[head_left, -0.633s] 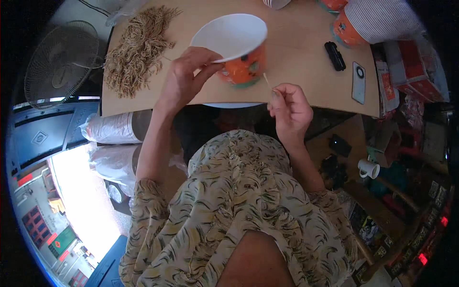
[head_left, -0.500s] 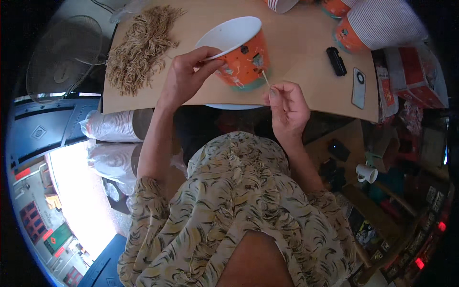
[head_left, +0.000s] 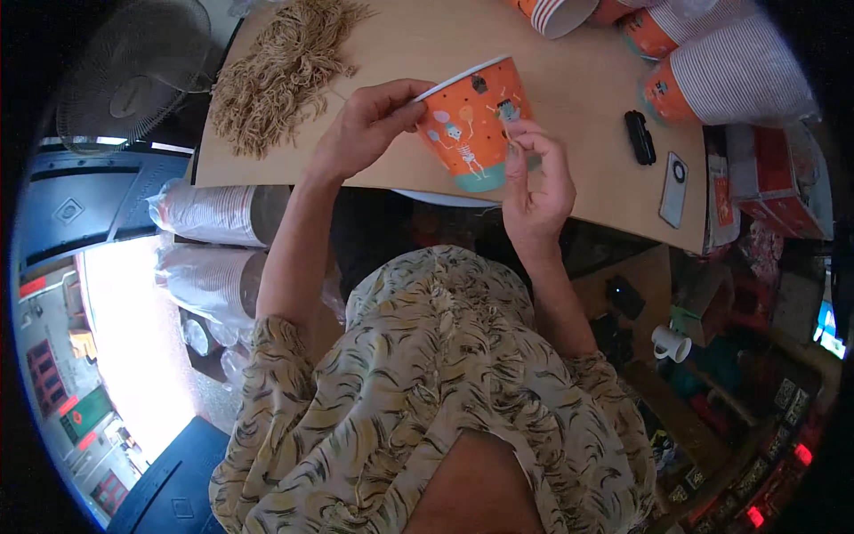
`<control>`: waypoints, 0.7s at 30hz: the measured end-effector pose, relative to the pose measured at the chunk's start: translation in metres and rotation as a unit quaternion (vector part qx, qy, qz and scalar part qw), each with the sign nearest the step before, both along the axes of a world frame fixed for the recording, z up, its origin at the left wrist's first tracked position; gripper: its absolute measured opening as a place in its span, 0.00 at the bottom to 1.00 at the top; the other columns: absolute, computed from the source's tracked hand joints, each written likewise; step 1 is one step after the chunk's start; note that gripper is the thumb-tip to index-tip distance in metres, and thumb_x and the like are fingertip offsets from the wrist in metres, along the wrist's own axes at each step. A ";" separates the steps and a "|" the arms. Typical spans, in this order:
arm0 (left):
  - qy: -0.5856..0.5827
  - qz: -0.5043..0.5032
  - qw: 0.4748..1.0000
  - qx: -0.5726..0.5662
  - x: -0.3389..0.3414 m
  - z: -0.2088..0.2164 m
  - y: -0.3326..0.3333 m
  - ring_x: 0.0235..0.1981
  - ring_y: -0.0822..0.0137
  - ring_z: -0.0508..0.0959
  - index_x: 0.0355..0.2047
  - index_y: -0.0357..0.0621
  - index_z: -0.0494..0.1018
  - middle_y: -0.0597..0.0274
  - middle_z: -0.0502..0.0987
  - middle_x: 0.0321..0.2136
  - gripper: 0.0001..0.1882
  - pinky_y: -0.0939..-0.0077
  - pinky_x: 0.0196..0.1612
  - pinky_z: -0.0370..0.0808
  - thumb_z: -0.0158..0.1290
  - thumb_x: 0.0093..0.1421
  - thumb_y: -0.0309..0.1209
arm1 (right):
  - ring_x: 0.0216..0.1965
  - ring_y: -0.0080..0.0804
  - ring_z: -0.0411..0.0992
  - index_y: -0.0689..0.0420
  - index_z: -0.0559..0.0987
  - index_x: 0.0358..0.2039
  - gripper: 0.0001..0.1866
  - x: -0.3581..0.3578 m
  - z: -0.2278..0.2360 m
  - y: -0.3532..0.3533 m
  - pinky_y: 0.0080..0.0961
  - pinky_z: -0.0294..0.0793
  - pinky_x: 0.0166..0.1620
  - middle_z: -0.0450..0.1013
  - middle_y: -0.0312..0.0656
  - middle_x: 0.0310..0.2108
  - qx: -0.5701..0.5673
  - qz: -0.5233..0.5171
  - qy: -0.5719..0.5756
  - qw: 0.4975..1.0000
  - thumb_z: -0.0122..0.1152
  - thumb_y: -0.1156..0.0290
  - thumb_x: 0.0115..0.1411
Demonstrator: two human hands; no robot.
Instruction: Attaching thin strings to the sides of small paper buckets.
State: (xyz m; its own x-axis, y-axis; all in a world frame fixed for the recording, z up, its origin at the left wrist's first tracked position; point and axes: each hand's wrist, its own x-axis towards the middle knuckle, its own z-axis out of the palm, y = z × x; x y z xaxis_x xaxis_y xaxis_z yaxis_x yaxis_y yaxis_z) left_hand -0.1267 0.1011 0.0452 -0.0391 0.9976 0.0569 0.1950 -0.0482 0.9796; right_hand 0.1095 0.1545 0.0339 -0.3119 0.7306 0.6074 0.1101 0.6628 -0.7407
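An orange paper bucket [head_left: 458,133] with a white rim, cartoon skeletons and a green base is held tilted above the table's near edge. My left hand [head_left: 369,125] grips it by the rim, thumb outside and fingers toward the inside. At the bucket's right side my right hand [head_left: 538,173] is closed in a pinch, thumb against forefinger, close to the wall. A thin tan cord is in that pinch, mostly hidden by the fingers now. The bucket's inside is turned out of sight.
A heap of tan twisted cords [head_left: 285,71] lies on the table [head_left: 400,44] at left. Nested buckets [head_left: 738,71] stand at the far right, near a black case [head_left: 640,138] and a phone [head_left: 673,190]. Wrapped bucket stacks [head_left: 209,214] lie below left; a fan [head_left: 133,93] stands beyond.
The bucket has tipped so its outer wall faces me and its inside no longer shows. My right hand has moved up against its side; the cord seen before is now mostly covered.
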 end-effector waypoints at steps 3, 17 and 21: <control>-0.049 -0.023 0.998 -0.023 -0.003 -0.001 0.000 0.44 0.75 0.77 0.58 0.35 0.71 0.65 0.80 0.43 0.19 0.77 0.49 0.74 0.48 0.71 0.31 | 0.48 0.45 0.75 0.63 0.73 0.39 0.05 -0.004 -0.010 0.010 0.37 0.72 0.51 0.77 0.51 0.47 0.089 -0.062 -0.033 0.994 0.59 0.79 0.64; -0.228 -0.061 0.967 -0.094 -0.021 -0.023 -0.004 0.42 0.80 0.76 0.63 0.40 0.68 0.68 0.78 0.50 0.22 0.83 0.44 0.74 0.48 0.72 0.35 | 0.55 0.38 0.73 0.65 0.70 0.43 0.04 -0.007 -0.034 0.013 0.31 0.73 0.56 0.72 0.59 0.57 -0.022 -0.018 -0.029 0.999 0.51 0.79 0.69; -0.215 -0.043 0.971 -0.096 -0.017 -0.026 -0.007 0.41 0.80 0.76 0.63 0.40 0.68 0.68 0.79 0.48 0.22 0.85 0.42 0.74 0.48 0.72 0.35 | 0.55 0.38 0.74 0.65 0.70 0.43 0.05 -0.008 -0.033 0.012 0.32 0.73 0.56 0.73 0.59 0.56 -0.026 -0.024 -0.043 0.998 0.52 0.78 0.69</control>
State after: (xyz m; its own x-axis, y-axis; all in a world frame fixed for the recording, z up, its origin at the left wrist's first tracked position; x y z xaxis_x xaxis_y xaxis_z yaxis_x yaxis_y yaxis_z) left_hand -0.1433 0.0942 0.0190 0.0668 0.9888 -0.1334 -0.2314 0.1454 0.9619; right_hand 0.1016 0.1669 0.0012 -0.3252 0.7763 0.5400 0.2063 0.6155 -0.7606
